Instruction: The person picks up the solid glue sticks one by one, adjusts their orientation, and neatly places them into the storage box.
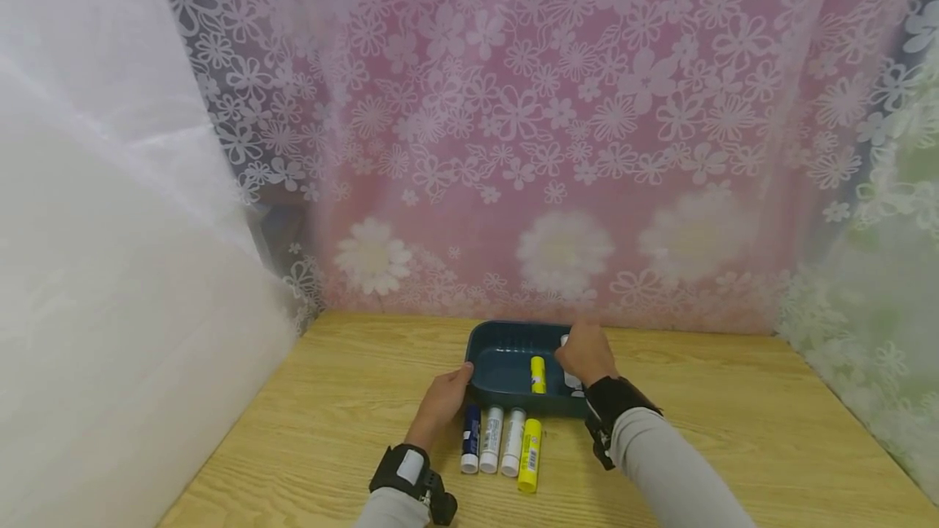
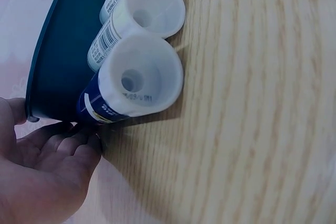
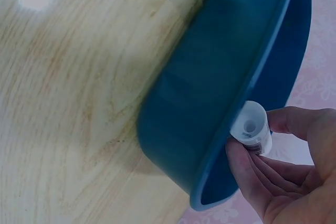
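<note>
A dark teal plastic bin (image 1: 501,367) stands on the table. My left hand (image 1: 443,399) grips its left edge, thumb (image 2: 18,109) at the rim and fingers by the outer wall. Over the bin's right end, my right hand (image 1: 589,354) pinches a white glue stick (image 3: 252,124) between thumb and fingers. Left of that hand, a yellow glue stick (image 1: 539,375) lies inside the bin. Other white pieces (image 1: 573,382) at the bin's right side are partly hidden by the hand.
In front of the bin, side by side on the wooden table (image 1: 330,422), lie a navy glue stick (image 1: 471,438), two white glue sticks (image 1: 491,440) and a yellow glue stick (image 1: 530,456). A pink flowered curtain (image 1: 469,145) hangs behind the table.
</note>
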A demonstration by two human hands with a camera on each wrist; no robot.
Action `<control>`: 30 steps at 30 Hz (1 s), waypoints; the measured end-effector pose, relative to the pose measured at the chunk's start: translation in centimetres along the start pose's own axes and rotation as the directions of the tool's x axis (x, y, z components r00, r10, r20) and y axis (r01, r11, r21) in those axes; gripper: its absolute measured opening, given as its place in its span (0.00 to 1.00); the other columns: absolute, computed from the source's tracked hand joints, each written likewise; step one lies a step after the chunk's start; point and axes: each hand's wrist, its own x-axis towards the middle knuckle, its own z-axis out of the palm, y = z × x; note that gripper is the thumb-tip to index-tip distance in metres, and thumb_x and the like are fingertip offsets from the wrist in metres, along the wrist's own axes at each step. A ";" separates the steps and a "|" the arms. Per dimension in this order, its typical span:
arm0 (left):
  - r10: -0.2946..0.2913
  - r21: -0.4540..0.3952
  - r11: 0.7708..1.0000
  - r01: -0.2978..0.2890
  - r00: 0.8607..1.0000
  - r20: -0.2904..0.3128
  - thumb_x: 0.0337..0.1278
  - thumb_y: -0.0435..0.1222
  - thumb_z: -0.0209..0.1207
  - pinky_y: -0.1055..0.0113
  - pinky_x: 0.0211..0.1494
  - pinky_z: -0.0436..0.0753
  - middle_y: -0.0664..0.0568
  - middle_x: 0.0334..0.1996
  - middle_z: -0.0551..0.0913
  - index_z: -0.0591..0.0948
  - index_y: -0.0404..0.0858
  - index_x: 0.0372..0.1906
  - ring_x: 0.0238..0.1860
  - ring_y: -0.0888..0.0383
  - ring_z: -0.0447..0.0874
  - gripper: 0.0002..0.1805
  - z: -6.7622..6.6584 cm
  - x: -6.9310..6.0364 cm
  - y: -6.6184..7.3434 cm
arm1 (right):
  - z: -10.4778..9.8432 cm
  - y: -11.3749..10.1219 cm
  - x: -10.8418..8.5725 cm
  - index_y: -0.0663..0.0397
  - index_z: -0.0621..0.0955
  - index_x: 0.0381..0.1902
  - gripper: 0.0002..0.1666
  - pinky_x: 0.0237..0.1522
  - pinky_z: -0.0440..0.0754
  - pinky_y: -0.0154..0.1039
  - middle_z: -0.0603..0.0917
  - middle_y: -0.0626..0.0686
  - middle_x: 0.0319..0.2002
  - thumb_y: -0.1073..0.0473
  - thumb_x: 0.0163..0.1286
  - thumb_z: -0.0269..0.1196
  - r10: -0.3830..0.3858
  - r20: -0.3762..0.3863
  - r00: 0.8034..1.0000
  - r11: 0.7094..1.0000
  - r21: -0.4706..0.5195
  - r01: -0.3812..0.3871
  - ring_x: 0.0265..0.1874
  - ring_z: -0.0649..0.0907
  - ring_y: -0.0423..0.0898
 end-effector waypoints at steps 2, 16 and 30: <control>0.000 0.002 1.000 0.000 1.000 0.001 0.78 0.58 0.42 0.38 0.72 0.69 0.36 0.68 0.75 0.75 0.33 0.69 0.71 0.34 0.70 0.36 0.0 0.0 0.0 | 0.2 0.0 -0.1 0.68 0.78 0.25 0.06 0.26 0.78 0.42 0.77 0.57 0.21 0.68 0.58 0.63 -0.010 0.003 1.000 1.000 -0.029 0.010 0.22 0.78 0.51; -0.025 0.000 1.000 0.025 1.000 0.001 0.79 0.56 0.42 0.38 0.73 0.68 0.35 0.68 0.75 0.74 0.33 0.70 0.71 0.34 0.69 0.35 0.0 0.1 0.1 | 1.5 0.2 -0.6 0.52 0.67 0.14 0.19 0.20 0.61 0.36 0.60 0.46 0.13 0.70 0.58 0.60 -0.017 0.032 0.999 1.000 0.003 0.017 0.14 0.65 0.44; -0.011 -0.001 1.000 0.011 1.000 0.006 0.78 0.57 0.42 0.37 0.72 0.67 0.35 0.68 0.75 0.74 0.32 0.70 0.71 0.33 0.69 0.36 0.0 0.2 0.0 | 2.2 0.0 -1.3 0.62 0.77 0.21 0.10 0.19 0.71 0.40 0.74 0.53 0.15 0.69 0.61 0.63 0.025 0.053 0.998 1.000 -0.017 -0.024 0.15 0.75 0.48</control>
